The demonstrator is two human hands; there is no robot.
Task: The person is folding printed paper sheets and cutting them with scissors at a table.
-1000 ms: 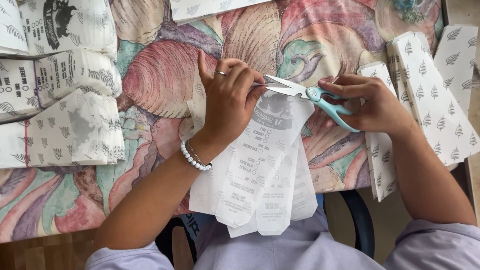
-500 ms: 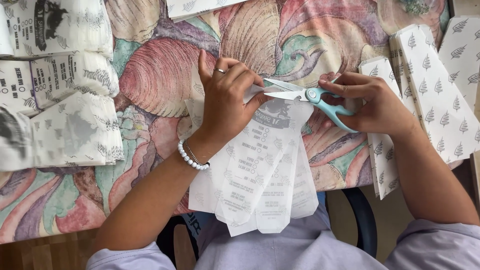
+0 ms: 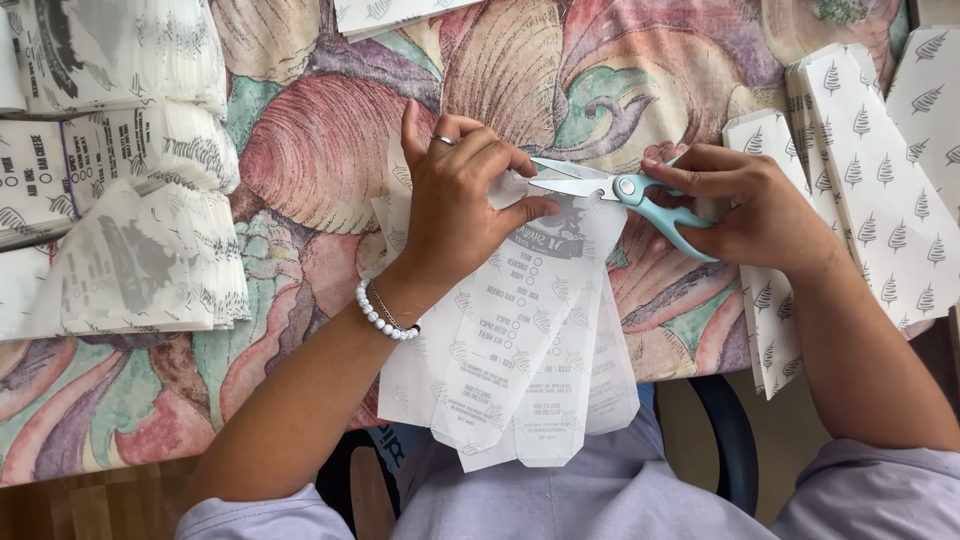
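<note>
right hand (image 3: 750, 205) grip clamped on scissors (image 3: 610, 190), blades pointing left; left hand (image 3: 460, 195) pinches paper bags (image 3: 520, 340).

Scissors (image 3: 600, 190): blades stood wider apart a second ago; they now lie nearly closed across the top of the paper bags (image 3: 520, 330). Left hand (image 3: 462, 200): fingers now curled lower over the bags' top edge, thumb pressed just beneath the blades. Right hand (image 3: 745, 210): closed tighter on the handles.

I see a table (image 3: 330, 150) with a shell-pattern cloth; printed paper bag stacks (image 3: 120, 180) lie at left, tree-print bags (image 3: 880, 170) at right, overlapping paper bags (image 3: 520, 350) over the near edge.
</note>
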